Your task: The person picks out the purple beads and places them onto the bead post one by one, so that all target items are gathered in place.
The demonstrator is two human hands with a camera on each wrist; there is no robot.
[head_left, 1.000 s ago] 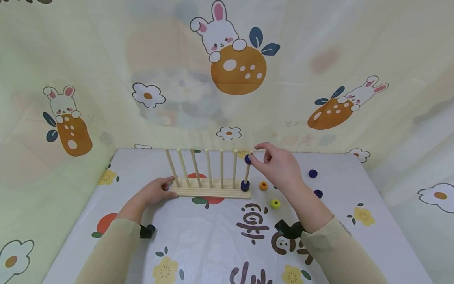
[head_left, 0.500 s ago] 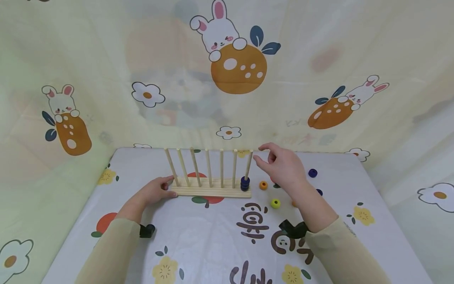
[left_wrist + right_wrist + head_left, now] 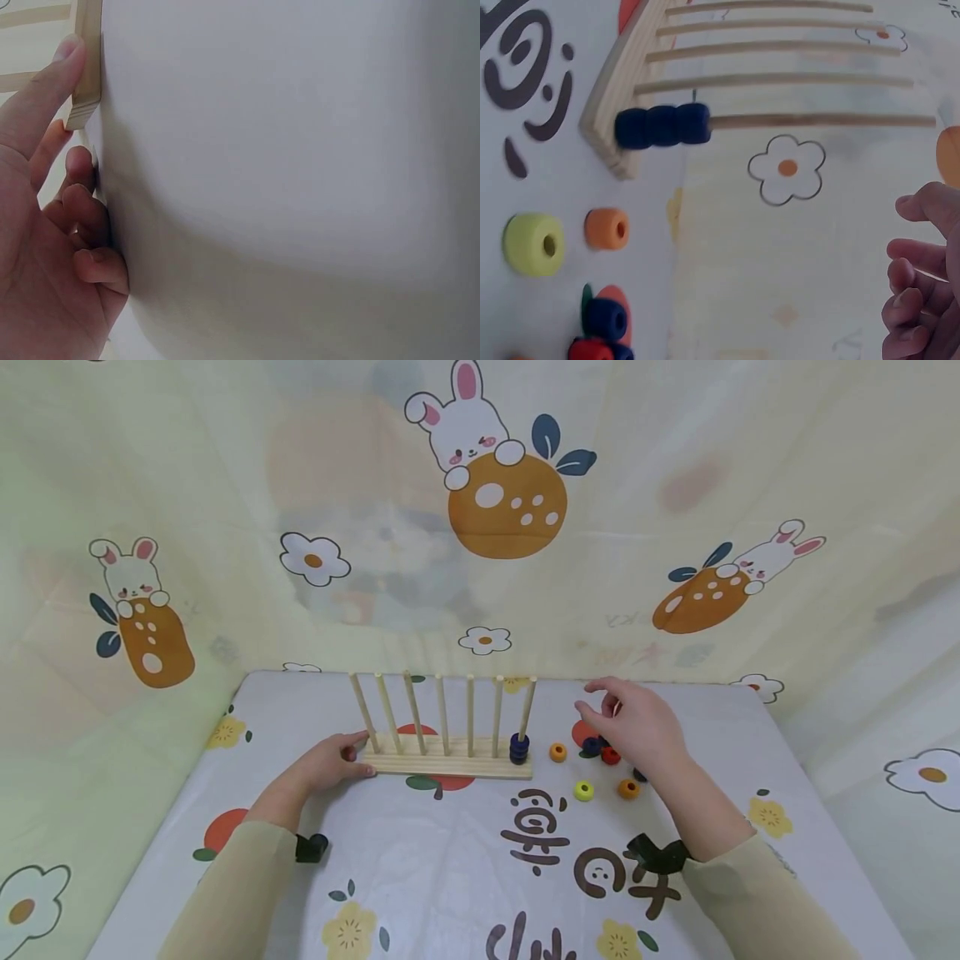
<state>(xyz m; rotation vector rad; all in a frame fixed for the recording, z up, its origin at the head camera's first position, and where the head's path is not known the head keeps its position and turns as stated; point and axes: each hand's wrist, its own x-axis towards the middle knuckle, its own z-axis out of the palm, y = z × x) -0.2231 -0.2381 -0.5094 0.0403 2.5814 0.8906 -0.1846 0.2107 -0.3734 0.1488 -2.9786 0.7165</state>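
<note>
A pale wooden peg rack (image 3: 442,767) with a row of upright pegs stands at the middle of the table. My left hand (image 3: 330,764) grips its left end; in the left wrist view the thumb (image 3: 69,51) lies on the front edge, a finger behind. Three dark blue beads (image 3: 664,125) are stacked low on the rightmost peg; the other pegs carry none. My right hand (image 3: 637,722) holds nothing, fingers loosely bent, above loose beads to the right of the rack. Near it lie a red bead (image 3: 611,756) and a blue bead (image 3: 592,747).
An orange bead (image 3: 557,752) lies just right of the rack, with a yellow-green bead (image 3: 583,790) and another orange bead (image 3: 628,788) nearer the front. More blue beads are partly hidden by the right hand. A printed curtain (image 3: 375,635) rises behind the table's back edge.
The right hand has let go of a blue bead, which slid down the rightmost peg onto the stack. It then moved right, over the loose beads. The left hand stays put.
</note>
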